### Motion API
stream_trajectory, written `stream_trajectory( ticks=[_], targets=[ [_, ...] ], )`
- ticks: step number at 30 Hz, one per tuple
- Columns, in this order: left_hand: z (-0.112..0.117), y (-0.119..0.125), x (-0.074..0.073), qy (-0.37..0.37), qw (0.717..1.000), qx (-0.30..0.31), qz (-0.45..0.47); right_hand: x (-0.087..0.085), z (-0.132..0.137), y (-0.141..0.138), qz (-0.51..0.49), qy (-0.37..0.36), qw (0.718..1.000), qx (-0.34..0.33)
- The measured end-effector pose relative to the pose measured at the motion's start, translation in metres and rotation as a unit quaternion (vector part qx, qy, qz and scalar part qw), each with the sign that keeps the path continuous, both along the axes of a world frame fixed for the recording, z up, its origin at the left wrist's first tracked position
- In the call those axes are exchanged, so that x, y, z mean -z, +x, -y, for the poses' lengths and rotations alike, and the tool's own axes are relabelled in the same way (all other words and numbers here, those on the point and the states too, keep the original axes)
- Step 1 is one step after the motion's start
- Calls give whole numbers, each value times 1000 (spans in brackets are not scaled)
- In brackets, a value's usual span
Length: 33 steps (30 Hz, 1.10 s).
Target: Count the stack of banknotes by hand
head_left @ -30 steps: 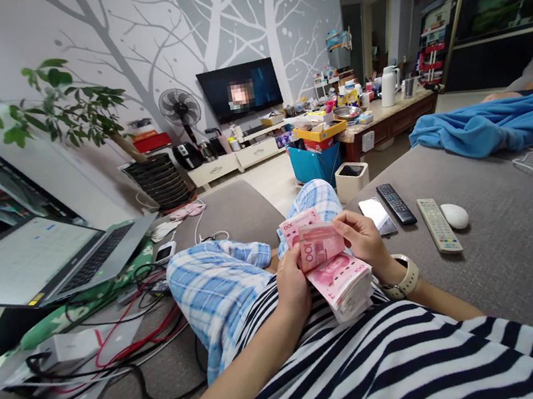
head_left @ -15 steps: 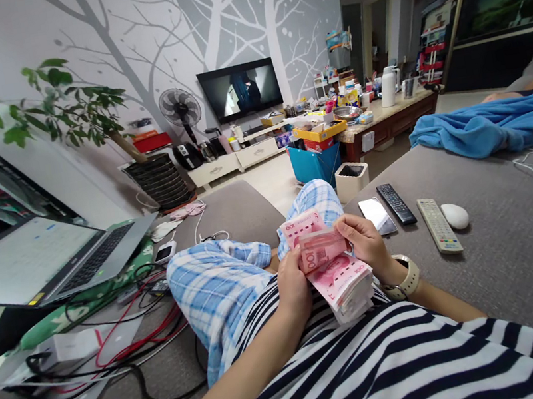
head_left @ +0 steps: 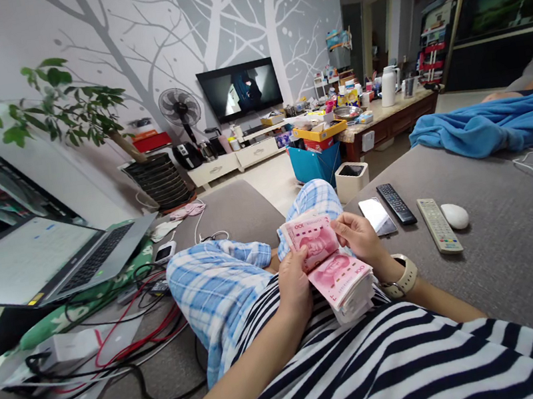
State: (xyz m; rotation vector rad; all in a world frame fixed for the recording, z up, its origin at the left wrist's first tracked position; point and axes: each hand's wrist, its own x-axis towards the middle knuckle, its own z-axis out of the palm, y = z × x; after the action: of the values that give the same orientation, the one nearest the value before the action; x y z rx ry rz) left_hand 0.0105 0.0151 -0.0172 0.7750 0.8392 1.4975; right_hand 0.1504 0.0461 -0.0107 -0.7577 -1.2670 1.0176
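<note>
A thick stack of pink 100 banknotes (head_left: 341, 274) is bent open over my lap, its far half tilted up and its near half lying towards my striped shirt. My left hand (head_left: 294, 284) is closed round the left side of the stack at the fold, thumb across the notes. At the upper right edge, the fingertips of my right hand (head_left: 360, 238) pinch a banknote (head_left: 317, 240) of the far half. How many notes sit between those fingertips is hidden. A pale watch (head_left: 403, 277) is on my right wrist.
On the sofa to the right lie a phone (head_left: 377, 216), a black remote (head_left: 396, 203), a beige remote (head_left: 439, 226) and a white mouse (head_left: 455, 216). Leftward are an open laptop (head_left: 98, 256) and tangled cables (head_left: 140, 374). Another person's arm shows by a blue blanket (head_left: 497, 119).
The note that was bent across between my hands now lies flat on the far half, portrait showing. My right hand has shifted slightly left; my left hand keeps its hold.
</note>
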Motion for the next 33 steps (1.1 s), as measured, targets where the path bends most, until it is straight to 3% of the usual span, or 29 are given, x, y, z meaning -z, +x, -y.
stream_trajectory(
  ticks=[5,11,16,19,33],
  targets=[
    [5,3,-4,-10,1000,1,-6,0,1,-1,26,8,1000,-5],
    [0,0,0,-9,1000,2,-8,5,-2,0,42,13,999,3],
    [-7,-3,7,-24,995,-89,-24,4,2,1,33,35,999,1],
    [-8,-3,8,-23,992,-114,-47,1,5,1,35,56,998,-6],
    [-8,-6,7,-20,990,-107,-92,-1,7,1,13,60,998,-18]
  ],
)
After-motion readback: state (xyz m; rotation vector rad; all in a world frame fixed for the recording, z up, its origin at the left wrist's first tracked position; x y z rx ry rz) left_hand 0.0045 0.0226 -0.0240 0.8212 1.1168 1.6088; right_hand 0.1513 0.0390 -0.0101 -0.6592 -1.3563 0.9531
